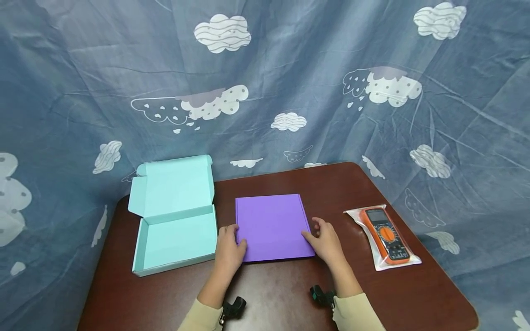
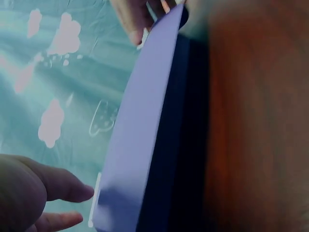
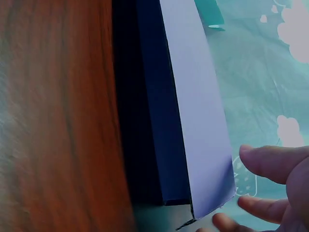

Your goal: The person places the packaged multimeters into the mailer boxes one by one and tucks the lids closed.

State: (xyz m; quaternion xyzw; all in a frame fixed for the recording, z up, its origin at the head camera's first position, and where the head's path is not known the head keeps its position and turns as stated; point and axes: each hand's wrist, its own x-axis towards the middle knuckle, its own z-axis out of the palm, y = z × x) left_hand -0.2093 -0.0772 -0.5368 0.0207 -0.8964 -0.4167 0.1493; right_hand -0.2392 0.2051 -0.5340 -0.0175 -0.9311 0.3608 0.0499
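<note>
In the head view, the purple box (image 1: 271, 225) lies closed on the table (image 1: 281, 294) between the left hand (image 1: 229, 248) and the right hand (image 1: 329, 241), both with loosely bent fingers. In the left wrist view, the left thumb (image 2: 67, 186) is at the box's edge, and I cannot tell if it touches. In the right wrist view, the right thumb (image 3: 270, 162) is just beside the box, gripping nothing, so this looks like getting ready to handle it, and the next move calls for a firm hold.
</note>
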